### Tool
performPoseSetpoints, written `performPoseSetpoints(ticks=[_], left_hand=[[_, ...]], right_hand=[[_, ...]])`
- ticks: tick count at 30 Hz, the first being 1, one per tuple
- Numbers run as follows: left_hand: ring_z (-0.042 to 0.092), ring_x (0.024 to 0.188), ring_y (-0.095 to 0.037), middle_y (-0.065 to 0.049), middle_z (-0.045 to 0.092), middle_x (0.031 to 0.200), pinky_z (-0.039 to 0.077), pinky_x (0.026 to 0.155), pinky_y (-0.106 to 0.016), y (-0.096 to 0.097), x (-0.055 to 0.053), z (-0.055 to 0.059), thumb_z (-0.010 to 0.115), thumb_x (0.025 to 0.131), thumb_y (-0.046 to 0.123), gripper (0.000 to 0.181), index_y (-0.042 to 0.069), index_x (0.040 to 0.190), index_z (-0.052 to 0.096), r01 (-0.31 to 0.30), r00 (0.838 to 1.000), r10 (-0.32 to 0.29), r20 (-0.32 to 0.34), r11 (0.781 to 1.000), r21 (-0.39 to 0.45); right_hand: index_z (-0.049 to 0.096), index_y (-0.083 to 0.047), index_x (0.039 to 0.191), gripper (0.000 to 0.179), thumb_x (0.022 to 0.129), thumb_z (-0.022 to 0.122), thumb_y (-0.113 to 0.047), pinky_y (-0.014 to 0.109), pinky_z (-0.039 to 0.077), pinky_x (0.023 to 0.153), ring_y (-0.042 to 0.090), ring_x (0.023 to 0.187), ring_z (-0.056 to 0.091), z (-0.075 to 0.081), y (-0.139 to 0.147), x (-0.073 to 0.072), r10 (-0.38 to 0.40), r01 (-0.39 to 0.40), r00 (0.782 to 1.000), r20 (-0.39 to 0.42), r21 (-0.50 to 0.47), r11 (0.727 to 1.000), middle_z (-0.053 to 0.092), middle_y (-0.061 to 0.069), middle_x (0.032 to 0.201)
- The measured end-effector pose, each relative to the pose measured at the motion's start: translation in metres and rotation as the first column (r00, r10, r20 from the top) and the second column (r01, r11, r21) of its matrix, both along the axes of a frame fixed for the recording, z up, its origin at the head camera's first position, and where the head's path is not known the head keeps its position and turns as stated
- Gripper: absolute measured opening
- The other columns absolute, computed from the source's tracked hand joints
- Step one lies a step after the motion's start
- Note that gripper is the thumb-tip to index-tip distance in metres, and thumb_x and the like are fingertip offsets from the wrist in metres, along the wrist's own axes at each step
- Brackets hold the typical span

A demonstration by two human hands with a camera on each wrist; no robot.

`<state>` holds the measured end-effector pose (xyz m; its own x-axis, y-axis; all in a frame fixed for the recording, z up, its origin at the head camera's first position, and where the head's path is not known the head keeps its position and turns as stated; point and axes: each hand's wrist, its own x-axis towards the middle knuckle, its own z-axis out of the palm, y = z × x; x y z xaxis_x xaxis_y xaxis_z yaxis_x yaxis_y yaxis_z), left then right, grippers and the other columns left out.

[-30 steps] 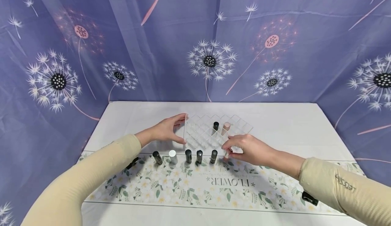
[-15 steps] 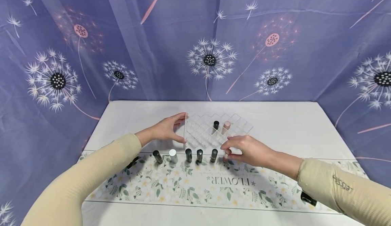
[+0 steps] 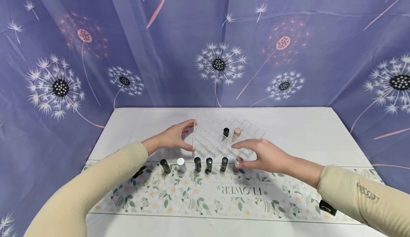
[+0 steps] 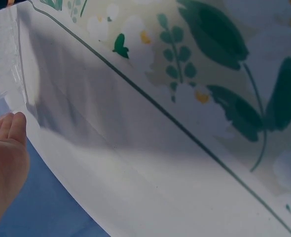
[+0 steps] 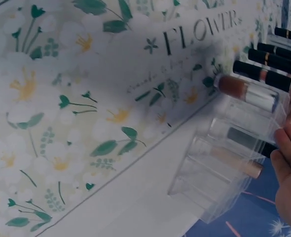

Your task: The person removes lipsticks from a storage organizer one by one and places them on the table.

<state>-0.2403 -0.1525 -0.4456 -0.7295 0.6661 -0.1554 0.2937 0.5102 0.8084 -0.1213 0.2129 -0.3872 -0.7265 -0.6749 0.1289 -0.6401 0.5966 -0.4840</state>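
A clear acrylic lipstick organizer with diamond-shaped compartments stands at the middle of the table. My left hand rests on its left end, thumb at the front corner and fingers at the back, all fairly straight. Inside it stand a black lipstick tube and a pink-capped tube. Before the organizer, a lip gloss tube with brownish body and silvery cap stands upright. My right hand is spread beside it, thumb at the cap, index finger lifted away over the organizer's front edge. Whether the thumb touches, I cannot tell.
Left of the lip gloss tube, a row of upright tubes lines the front: several black ones, such as a black tube, and a silver-capped tube. Beneath runs a floral mat. A purple dandelion curtain encloses the table.
My right hand has let go of the lip gloss tube: the index finger has lifted away from the thumb, and the tube stands in the row. The left hand stays at the organizer.
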Motion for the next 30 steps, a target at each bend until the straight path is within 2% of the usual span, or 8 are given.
performPoseSetpoints(ticks=[7, 8, 11, 12, 14, 15, 19, 30], left_hand=[[0.034, 0.158, -0.034, -0.014, 0.031, 0.173, 0.032, 0.131, -0.044, -0.001, 0.002, -0.002, 0.096, 0.083, 0.022, 0.118, 0.005, 0.171, 0.019, 0.004, 1.000, -0.004, -0.003, 1.000, 0.012], [0.034, 0.158, -0.034, -0.014, 0.031, 0.173, 0.032, 0.131, -0.044, -0.001, 0.002, -0.002, 0.096, 0.083, 0.022, 0.118, 0.005, 0.171, 0.019, 0.004, 1.000, -0.004, -0.004, 1.000, 0.012], [0.034, 0.158, -0.034, -0.014, 0.031, 0.174, 0.032, 0.130, -0.045, -0.001, 0.002, 0.000, 0.095, 0.084, 0.024, 0.117, 0.006, 0.171, 0.019, 0.004, 1.000, -0.004, -0.003, 1.000, 0.009], [0.034, 0.159, -0.034, -0.014, 0.030, 0.174, 0.032, 0.131, -0.046, -0.002, 0.002, 0.000, 0.095, 0.084, 0.024, 0.118, 0.006, 0.171, 0.019, 0.004, 1.000, -0.004, -0.003, 1.000, 0.007], [0.033, 0.159, -0.034, -0.014, 0.030, 0.174, 0.032, 0.131, -0.046, -0.002, 0.003, 0.002, 0.095, 0.084, 0.025, 0.118, 0.006, 0.171, 0.018, 0.002, 1.000, -0.002, -0.003, 1.000, 0.002], [0.033, 0.159, -0.035, -0.014, 0.030, 0.174, 0.032, 0.131, -0.046, -0.002, 0.003, 0.002, 0.095, 0.084, 0.025, 0.118, 0.006, 0.171, 0.018, 0.000, 1.000, 0.000, -0.004, 1.000, 0.001], [0.034, 0.159, -0.034, -0.014, 0.031, 0.174, 0.031, 0.131, -0.045, -0.002, 0.002, 0.001, 0.095, 0.084, 0.022, 0.117, 0.005, 0.171, 0.018, 0.001, 1.000, -0.001, -0.008, 1.000, 0.003], [0.034, 0.158, -0.035, -0.013, 0.030, 0.174, 0.032, 0.130, -0.047, -0.003, 0.002, 0.001, 0.095, 0.084, 0.027, 0.118, 0.010, 0.172, 0.019, -0.008, 1.000, 0.008, 0.001, 1.000, -0.015]], right_hand=[[0.067, -0.005, 0.143, 0.060, 0.091, 0.088, -0.026, 0.054, 0.055, 0.110, 0.031, 0.125, 0.070, 0.007, 0.002, -0.011, -0.032, 0.033, 0.999, 0.016, -0.050, 0.998, 0.067, 0.012, 0.145], [0.067, -0.005, 0.143, 0.060, 0.090, 0.089, -0.026, 0.053, 0.057, 0.108, 0.029, 0.116, 0.074, 0.009, 0.003, -0.012, -0.036, 0.037, 0.999, 0.016, -0.054, 0.998, 0.067, 0.013, 0.146], [0.068, -0.005, 0.142, 0.058, 0.091, 0.088, -0.025, 0.052, 0.058, 0.106, 0.025, 0.108, 0.075, 0.015, 0.003, -0.018, -0.040, 0.040, 0.999, 0.001, -0.064, 0.997, 0.068, 0.013, 0.144], [0.067, -0.005, 0.142, 0.058, 0.091, 0.088, -0.023, 0.052, 0.058, 0.106, 0.023, 0.097, 0.076, 0.017, 0.003, -0.021, -0.042, 0.043, 0.999, 0.002, -0.064, 0.997, 0.068, 0.013, 0.143], [0.067, -0.004, 0.142, 0.057, 0.091, 0.088, -0.021, 0.053, 0.057, 0.107, 0.025, 0.103, 0.076, 0.021, 0.002, -0.026, -0.040, 0.039, 0.999, -0.021, -0.063, 0.997, 0.071, 0.012, 0.139], [0.068, -0.004, 0.141, 0.057, 0.091, 0.088, -0.021, 0.054, 0.055, 0.110, 0.028, 0.113, 0.075, 0.023, 0.002, -0.028, -0.040, 0.038, 0.999, -0.030, -0.062, 0.997, 0.072, 0.011, 0.137], [0.067, -0.003, 0.143, 0.060, 0.091, 0.089, -0.021, 0.056, 0.053, 0.112, 0.033, 0.124, 0.070, 0.031, 0.001, -0.037, -0.050, 0.048, 0.998, -0.035, -0.051, 0.998, 0.072, 0.013, 0.138], [0.064, -0.002, 0.146, 0.067, 0.089, 0.090, -0.027, 0.054, 0.051, 0.115, 0.034, 0.135, 0.063, 0.042, -0.009, -0.061, -0.057, 0.056, 0.998, -0.039, -0.039, 0.998, 0.068, 0.014, 0.144]])
